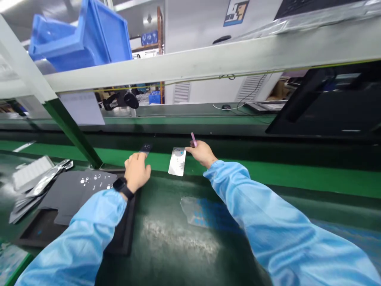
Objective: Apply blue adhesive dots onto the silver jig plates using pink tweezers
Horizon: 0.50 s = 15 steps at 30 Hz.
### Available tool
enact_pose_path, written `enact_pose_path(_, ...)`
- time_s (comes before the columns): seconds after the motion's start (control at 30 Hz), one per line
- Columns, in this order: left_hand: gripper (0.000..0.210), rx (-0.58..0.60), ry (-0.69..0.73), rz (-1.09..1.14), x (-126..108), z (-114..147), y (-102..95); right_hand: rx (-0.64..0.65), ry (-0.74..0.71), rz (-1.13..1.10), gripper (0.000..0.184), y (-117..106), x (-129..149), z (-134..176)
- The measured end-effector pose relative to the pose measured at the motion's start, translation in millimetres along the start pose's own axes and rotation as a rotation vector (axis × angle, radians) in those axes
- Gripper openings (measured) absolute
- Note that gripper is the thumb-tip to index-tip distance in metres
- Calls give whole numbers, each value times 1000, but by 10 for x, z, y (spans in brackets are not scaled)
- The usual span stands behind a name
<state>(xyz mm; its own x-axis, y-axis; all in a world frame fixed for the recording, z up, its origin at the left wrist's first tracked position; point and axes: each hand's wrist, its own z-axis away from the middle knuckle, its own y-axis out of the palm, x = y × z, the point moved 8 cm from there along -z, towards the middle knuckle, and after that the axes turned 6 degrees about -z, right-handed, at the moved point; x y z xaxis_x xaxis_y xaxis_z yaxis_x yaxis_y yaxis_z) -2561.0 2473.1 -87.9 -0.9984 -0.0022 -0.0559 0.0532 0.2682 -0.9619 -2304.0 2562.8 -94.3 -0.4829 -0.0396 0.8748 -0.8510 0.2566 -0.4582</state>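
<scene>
My left hand [137, 171], with a dark watch on the wrist, reaches over the green strip. Its fingertips touch a thin dark panel [146, 148] with small holes; the thumb stands apart from the fingers. To the right lies a shiny silver-white rectangular panel [177, 163] with a rounded grey patch and a blue dot near its far end. My right hand [204, 153] is closed around a slim pink stick-like tool [193, 140], with a fingertip at that panel's upper right edge. A clear sheet of blue dots [205, 212] lies nearer me, partly under my right sleeve.
At left, grey sheets with white marks [74, 190] lie on a black tray [131, 222], beside a pile of pale and silver strips [35, 178]. A green-and-white post [71, 123] rises behind them. Overhead runs a white beam [178, 65] carrying blue bins [83, 39]. A dark monitor [333, 103] leans at right.
</scene>
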Motion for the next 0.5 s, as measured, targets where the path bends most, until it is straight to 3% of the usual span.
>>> enact_pose_path(0.1, 37, 105, -67, -64, 108, -665, 285, 31, -10, 32, 15, -117, -78, 92)
enact_pose_path(0.2, 43, 190, -110, -100, 189, -1035, 636, 101, -11, 64, 15, -364, -265, 427)
enact_pose_path(0.33, 45, 296, -83, -131, 227, -1205, 927, 112, 117, -70, 23, -792, -585, 866)
enact_pose_path(0.43, 50, 306, -36, -163, 201, -1255, 920, 98, 247, -342, 30, -913, -751, 1128)
enact_pose_path(0.5, 53, 293, -19, -177, 171, -1260, 823, 87, 245, -485, 34, -887, -748, 1260)
